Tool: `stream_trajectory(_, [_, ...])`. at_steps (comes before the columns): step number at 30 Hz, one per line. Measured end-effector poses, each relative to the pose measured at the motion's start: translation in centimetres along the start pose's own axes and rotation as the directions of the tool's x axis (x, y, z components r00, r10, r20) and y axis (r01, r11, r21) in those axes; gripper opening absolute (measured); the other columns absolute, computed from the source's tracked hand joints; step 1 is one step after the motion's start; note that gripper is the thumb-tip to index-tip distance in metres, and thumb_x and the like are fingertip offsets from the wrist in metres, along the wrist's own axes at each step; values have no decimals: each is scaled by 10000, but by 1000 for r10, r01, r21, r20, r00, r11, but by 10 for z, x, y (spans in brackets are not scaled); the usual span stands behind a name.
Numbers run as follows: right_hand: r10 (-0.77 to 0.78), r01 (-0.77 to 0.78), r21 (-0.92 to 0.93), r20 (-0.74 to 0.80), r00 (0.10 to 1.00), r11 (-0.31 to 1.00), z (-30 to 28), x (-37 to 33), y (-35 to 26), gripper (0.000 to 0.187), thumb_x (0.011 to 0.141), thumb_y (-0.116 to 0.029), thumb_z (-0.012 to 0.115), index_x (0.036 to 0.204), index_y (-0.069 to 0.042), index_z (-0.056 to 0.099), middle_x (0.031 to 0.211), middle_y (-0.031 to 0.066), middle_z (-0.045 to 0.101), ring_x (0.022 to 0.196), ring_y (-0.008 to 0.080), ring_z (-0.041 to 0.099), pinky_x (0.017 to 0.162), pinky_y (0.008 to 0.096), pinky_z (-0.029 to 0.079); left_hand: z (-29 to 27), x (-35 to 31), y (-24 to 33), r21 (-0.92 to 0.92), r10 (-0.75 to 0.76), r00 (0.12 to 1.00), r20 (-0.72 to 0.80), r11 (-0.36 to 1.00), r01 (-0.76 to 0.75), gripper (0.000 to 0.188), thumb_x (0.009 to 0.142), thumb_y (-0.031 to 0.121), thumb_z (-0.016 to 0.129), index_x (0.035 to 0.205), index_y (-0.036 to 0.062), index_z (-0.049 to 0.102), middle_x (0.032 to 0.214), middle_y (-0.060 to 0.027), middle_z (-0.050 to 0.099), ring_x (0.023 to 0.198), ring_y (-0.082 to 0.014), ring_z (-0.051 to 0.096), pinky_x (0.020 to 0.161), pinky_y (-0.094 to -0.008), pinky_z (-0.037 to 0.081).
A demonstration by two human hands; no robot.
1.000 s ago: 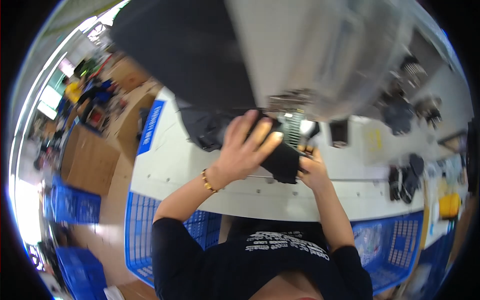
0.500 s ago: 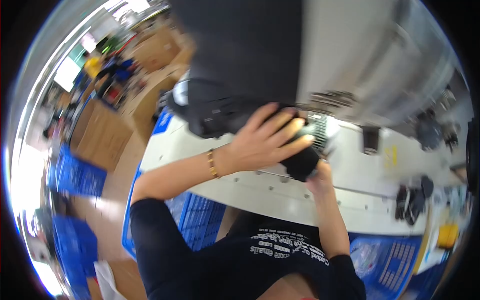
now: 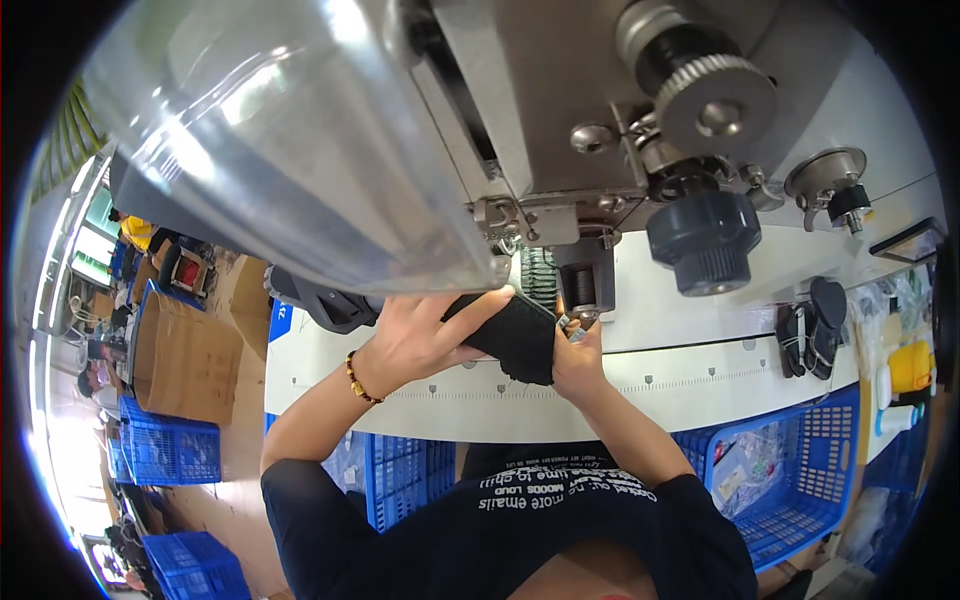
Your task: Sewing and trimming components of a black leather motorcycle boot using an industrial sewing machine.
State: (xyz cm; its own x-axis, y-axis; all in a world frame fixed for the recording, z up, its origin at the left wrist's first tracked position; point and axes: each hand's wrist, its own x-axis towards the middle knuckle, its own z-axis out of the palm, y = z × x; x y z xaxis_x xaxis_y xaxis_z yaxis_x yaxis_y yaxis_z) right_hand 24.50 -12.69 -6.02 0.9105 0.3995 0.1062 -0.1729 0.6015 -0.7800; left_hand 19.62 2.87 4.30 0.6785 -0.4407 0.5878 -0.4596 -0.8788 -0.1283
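A sewing machine (image 3: pixel 560 120) fills the upper part of the view, with a dark grey knob (image 3: pixel 703 240) and a clear rounded cover (image 3: pixel 300 140) toward me. Beneath its head lies a black fabric piece (image 3: pixel 525 345), its edge by a pale green ribbed part (image 3: pixel 539 275). My left hand (image 3: pixel 425 340) is closed on the fabric's left side, fingers on top, partly behind the cover. At the fabric's right edge, my right hand (image 3: pixel 578 365) is closed, with a small bluish-grey bit at its fingertips that I cannot make out.
Black strap-like pieces (image 3: pixel 812 328) lie on the white table (image 3: pixel 700 400) at right. Blue baskets (image 3: pixel 800 470) with plastic bags stand below its front edge. A dark bulky item (image 3: pixel 335 305) sits at left. Cardboard boxes (image 3: pixel 190 350) and blue crates (image 3: pixel 170 445) stand farther left.
The view has shifted, and the machine head now looms large and sharp above my hands. My left hand, earlier spread across the fabric, now grips its left side.
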Motion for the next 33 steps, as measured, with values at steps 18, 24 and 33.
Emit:
stream_trajectory(18, [149, -176, 28, 416, 897, 984, -14, 4, -31, 189, 881, -105, 446, 1014, 12, 513, 776, 8, 553, 591, 24, 488, 461, 160, 362, 3, -1, 5, 174, 93, 996, 17, 980, -94, 630, 475, 348, 716, 1074, 207, 581, 1027, 24, 530, 894, -233, 539, 836, -460, 379])
stream_trajectory(24, [107, -99, -40, 326, 939, 994, -8, 0, -28, 221, 890, -125, 437, 1025, 33, 512, 826, 34, 570, 660, 52, 534, 523, 176, 420, 6, -5, 3, 191, 101, 995, 27, 976, -104, 486, 526, 453, 619, 926, 179, 636, 932, -30, 539, 958, -307, 522, 846, -536, 342])
stream_trajectory(33, [148, -139, -50, 291, 945, 989, -11, 2, -27, 225, 889, -112, 434, 1030, 49, 504, 868, 62, 579, 745, 93, 571, 612, 211, 476, 4, -2, 3, 142, 75, 996, 50, 987, -82, 656, 416, 391, 729, 1028, 204, 585, 1049, 12, 528, 937, -241, 507, 896, -514, 331])
